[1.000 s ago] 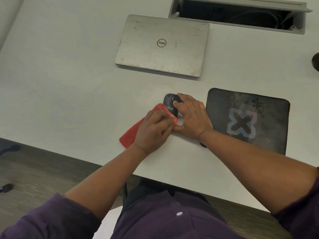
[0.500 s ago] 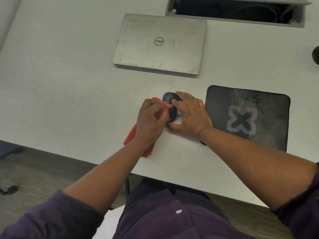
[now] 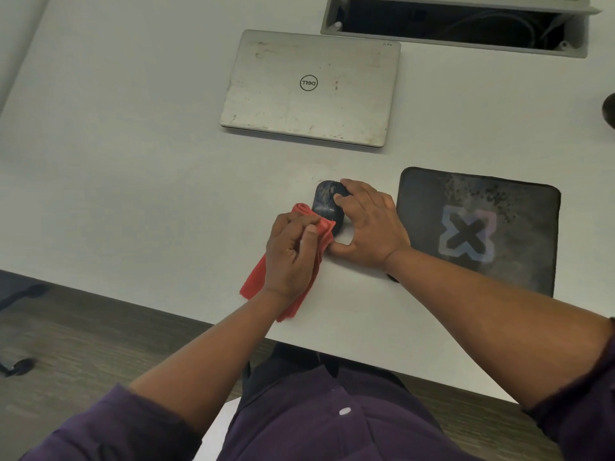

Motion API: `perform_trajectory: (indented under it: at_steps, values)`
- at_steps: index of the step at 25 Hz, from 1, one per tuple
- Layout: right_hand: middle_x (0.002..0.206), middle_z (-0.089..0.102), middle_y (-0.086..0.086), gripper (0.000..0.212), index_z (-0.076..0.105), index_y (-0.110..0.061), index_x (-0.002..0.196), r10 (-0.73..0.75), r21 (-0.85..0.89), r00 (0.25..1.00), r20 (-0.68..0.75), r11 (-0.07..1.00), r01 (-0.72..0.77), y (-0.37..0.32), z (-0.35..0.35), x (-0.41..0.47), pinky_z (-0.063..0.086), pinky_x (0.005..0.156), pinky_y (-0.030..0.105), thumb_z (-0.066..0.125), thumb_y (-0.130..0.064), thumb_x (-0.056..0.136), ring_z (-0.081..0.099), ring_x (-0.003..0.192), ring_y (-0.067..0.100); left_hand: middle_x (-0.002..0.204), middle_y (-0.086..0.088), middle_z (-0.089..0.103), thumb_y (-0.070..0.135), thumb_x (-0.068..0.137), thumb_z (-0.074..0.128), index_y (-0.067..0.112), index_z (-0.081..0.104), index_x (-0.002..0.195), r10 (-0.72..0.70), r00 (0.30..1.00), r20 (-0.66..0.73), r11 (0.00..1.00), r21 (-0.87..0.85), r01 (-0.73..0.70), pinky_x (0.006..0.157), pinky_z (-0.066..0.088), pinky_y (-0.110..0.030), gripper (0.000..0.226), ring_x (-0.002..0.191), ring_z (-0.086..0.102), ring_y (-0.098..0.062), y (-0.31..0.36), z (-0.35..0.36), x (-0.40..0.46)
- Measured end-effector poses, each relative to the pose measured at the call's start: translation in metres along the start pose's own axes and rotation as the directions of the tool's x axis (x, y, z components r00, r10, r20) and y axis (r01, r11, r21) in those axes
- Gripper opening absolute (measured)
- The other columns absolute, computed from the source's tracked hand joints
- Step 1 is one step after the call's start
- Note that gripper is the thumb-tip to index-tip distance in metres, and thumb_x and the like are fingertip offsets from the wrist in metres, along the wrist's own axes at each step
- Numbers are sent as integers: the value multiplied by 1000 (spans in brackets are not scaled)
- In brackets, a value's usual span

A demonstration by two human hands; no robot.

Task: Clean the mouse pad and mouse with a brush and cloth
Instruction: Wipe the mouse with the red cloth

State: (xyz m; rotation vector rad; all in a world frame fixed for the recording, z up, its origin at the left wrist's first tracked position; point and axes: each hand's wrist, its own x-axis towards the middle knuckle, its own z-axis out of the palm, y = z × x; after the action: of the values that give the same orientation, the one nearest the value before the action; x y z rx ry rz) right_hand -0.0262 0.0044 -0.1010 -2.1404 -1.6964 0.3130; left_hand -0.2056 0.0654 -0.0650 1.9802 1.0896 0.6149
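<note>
Left hand (image 3: pixel 292 257): fingers curled, pinching a red cloth (image 3: pixel 286 261); the cloth's bunched end touches the mouse's left side, the rest trails back under the wrist.
Right hand (image 3: pixel 369 227): fingers and thumb curled round a dark mouse (image 3: pixel 324 202), steadying it on the white table (image 3: pixel 133 161).
Mouse: between the two hands, off the pad.
Mouse pad (image 3: pixel 479 227): dark, speckled, just right of the right hand.
Closed silver laptop (image 3: pixel 311 88): beyond both hands.

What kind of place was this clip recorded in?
Most likely an office or meeting room: a closed laptop, a mouse pad and a cable hatch set into the white table.
</note>
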Motion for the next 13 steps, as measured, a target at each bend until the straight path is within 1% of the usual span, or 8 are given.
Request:
perform_trajectory:
  at_steps: [2,4,5,8,10,12,13]
  values:
    - [153,38,6,77,46,-23,133,-12,13,1000,-4,1000,12,-1,0,-1,28,110,44,60,-68,71,34,141,27,110,-2,59,26,95,64,14,66,115,-2,1000,31,1000,25,2,88,35,-8,24,107,51,-3,-1,-1,-1]
    - [152,40,8,75,46,-21,132,-26,20,1000,-6,999,26,-1,-1,-1,29,109,46,62,-62,71,36,140,29,113,-2,55,23,86,76,14,62,116,-26,997,71,999,31,24,87,34,-6,34,107,46,4,-3,0,0]
    - [152,40,9,75,46,-20,132,-30,18,1000,-3,999,30,-1,-2,-1,29,109,46,62,-60,70,36,140,30,114,0,55,24,83,79,15,61,114,-55,996,67,998,26,53,87,36,-5,38,107,46,6,-3,2,2]
    - [151,40,11,73,48,-18,133,-31,9,999,21,999,30,-3,-7,0,28,109,46,60,-56,71,37,139,31,113,6,55,35,74,84,18,61,107,-145,989,29,989,-8,145,82,46,-11,43,104,53,-1,0,5,6]
    - [152,40,11,72,49,-17,133,-20,11,999,36,1000,20,-4,-9,0,27,109,46,57,-52,71,36,140,31,109,6,57,42,74,82,19,62,103,-136,991,21,991,1,136,82,46,-12,42,104,54,-3,-1,7,6]
    - [152,41,12,71,50,-16,133,-12,27,999,46,1000,10,-6,-11,0,28,109,47,54,-48,70,36,140,32,105,5,61,39,76,79,19,62,100,-95,995,18,995,28,95,83,45,-14,35,103,55,-5,-3,7,6]
    - [152,41,12,71,51,-15,133,-9,34,999,52,999,7,-6,-12,0,29,108,47,53,-46,69,37,140,33,103,5,62,33,78,78,18,63,99,-79,997,24,996,40,78,84,46,-18,30,101,56,-7,-4,5,6]
